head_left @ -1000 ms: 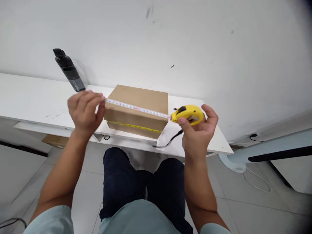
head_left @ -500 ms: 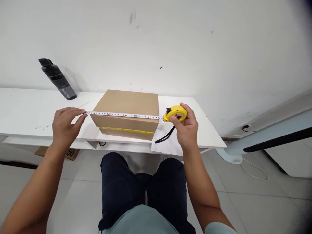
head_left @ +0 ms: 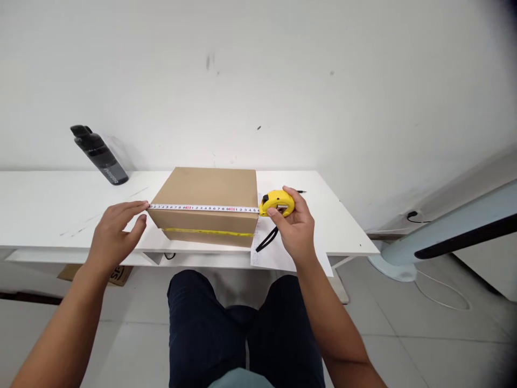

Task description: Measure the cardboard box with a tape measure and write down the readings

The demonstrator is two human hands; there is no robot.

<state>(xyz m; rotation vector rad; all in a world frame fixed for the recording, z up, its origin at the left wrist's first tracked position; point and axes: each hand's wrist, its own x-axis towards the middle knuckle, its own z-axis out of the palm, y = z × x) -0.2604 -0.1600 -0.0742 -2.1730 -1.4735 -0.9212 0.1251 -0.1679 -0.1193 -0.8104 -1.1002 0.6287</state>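
A brown cardboard box [head_left: 210, 188] with a yellow tape strip on its front stands on the white table [head_left: 48, 205]. My right hand [head_left: 293, 226] grips a yellow tape measure [head_left: 277, 203] at the box's right front corner. Its white blade [head_left: 204, 208] runs along the box's top front edge. My left hand [head_left: 115, 231] pinches the blade's end at the box's left front corner.
A dark bottle [head_left: 100, 155] leans at the back left of the table by the wall. A sheet of paper [head_left: 278, 253] lies under the tape measure, with its black strap on it. A fan base [head_left: 390, 264] and cable sit on the floor at right.
Both hands came down from in front of the box and laid the blade level along its top front edge. The blade now spans corner to corner.
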